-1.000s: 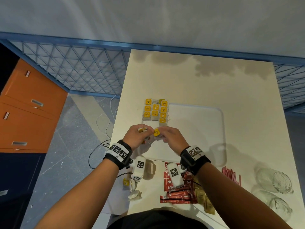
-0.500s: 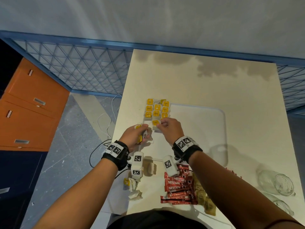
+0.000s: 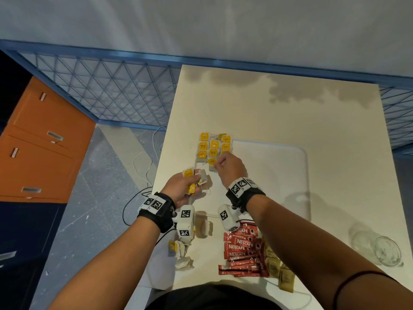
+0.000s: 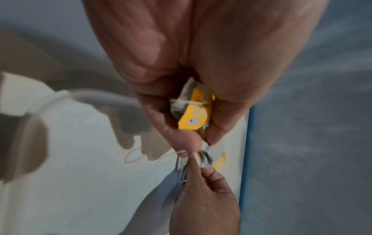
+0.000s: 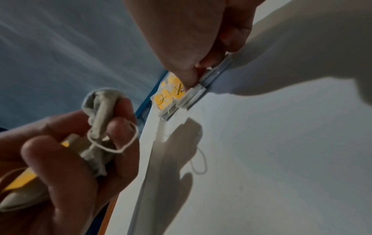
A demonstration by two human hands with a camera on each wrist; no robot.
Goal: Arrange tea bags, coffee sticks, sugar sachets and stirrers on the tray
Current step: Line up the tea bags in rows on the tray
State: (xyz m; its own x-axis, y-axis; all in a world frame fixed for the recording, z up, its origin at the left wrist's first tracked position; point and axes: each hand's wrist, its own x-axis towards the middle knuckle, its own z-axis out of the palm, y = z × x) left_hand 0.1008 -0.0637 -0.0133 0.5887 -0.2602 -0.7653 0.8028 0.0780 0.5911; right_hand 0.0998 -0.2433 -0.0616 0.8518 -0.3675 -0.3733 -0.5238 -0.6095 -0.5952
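Several tea bags with yellow tags [image 3: 213, 145] lie in rows at the far-left corner of the white tray [image 3: 279, 180]. My right hand [image 3: 218, 164] pinches one tea bag [image 3: 211, 162] at the near end of those rows, low over the tray; the right wrist view shows thumb and fingers on this tea bag [image 5: 191, 95]. My left hand [image 3: 192, 182], just left of the tray, grips a bunch of tea bags [image 3: 193, 175], their yellow tags [image 4: 194, 114] and strings showing between the curled fingers. Red coffee sticks [image 3: 242, 249] and brown sugar sachets [image 3: 279, 269] lie near the table's front edge.
A few loose tea bags [image 3: 181, 253] lie at the table's front-left edge under my left wrist. Two clear glass jars [image 3: 380, 249] lie at the right. The cream table [image 3: 290, 108] drops to the floor on the left, with orange drawers [image 3: 40, 142] beyond.
My right hand took a tea bag from between the hands and carried it forward to the rows on the tray. My left hand drew slightly back and left with its bunch.
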